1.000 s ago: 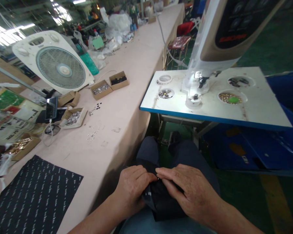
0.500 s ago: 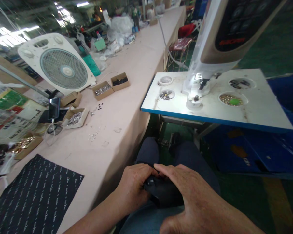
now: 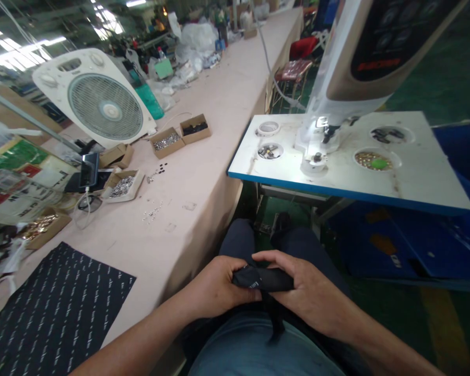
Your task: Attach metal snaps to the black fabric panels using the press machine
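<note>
- So, your left hand curls shut and pinches one end of a folded black cloth.
- Your right hand bends around the other end, with the fingers closed on it. Both hands hold the cloth up over your lap.
- A black strip of the cloth hangs down from the middle, between your hands.
- Your lap is under all this. You wear dark pants and a blue top.
- How far along? You cannot tell if any small metal bits are on the cloth yet, because the folds hide that.
- Just ahead stands a white work board with a blue edge. A press machine hangs over it, and nothing sits under its tip.
- The round holes in the board have parts left in them. One has gold bits.
- To your left is a long pink table. Cardboard boxes of silver bits and black bits sit there, with some loose bits beside them.
- A sheet of black printed cloth lies near the table's edge.
- Farther off stands a white fan.
</note>
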Demonstrator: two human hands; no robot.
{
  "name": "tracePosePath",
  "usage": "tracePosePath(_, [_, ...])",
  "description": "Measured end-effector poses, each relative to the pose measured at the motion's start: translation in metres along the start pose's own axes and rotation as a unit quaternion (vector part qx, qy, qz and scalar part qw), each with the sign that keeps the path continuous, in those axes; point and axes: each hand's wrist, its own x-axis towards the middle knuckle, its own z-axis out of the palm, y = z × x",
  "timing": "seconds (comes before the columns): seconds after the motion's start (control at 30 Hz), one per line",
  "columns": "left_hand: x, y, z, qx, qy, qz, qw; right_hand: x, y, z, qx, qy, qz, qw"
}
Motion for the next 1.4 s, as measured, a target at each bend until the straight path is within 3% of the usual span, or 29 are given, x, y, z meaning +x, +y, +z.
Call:
tracePosePath(0.13, [0.001,0.004,-0.003,-0.051,-0.030,-0.024,0.998,0.003,0.002,-0.004,0.080,-0.036,0.047,0.995])
tracePosePath(0.3, [-0.001,0.008,0.000,-0.046,-0.020,-0.034,0.998,0.003,0.013,-0.003,0.174,-0.043,0.079,0.981])
tracePosePath(0.53, [0.000,0.008,-0.001,-0.044,-0.027,-0.031,0.998,-0.001,0.012,-0.010,0.212,-0.086,0.090,0.969])
tracePosePath(0.67, [-0.001,0.006,-0.002,-0.037,-0.021,-0.031,0.999,-0.003,0.002,-0.012,0.159,-0.098,0.066,0.980])
tracePosePath(0.9, [-0.001,0.007,0.002,0.035,0.027,-0.041,0.998,0.000,-0.009,0.006,-0.027,0.015,0.045,0.998])
tracePosePath(1.2, [-0.005,0.010,0.008,0.174,0.085,-0.043,0.980,-0.002,-0.001,0.005,-0.027,0.025,0.007,0.999])
tracePosePath(1.4, [-0.005,0.010,0.016,0.224,0.115,0.016,0.968,-0.001,0.004,0.003,-0.019,0.049,0.018,0.998])
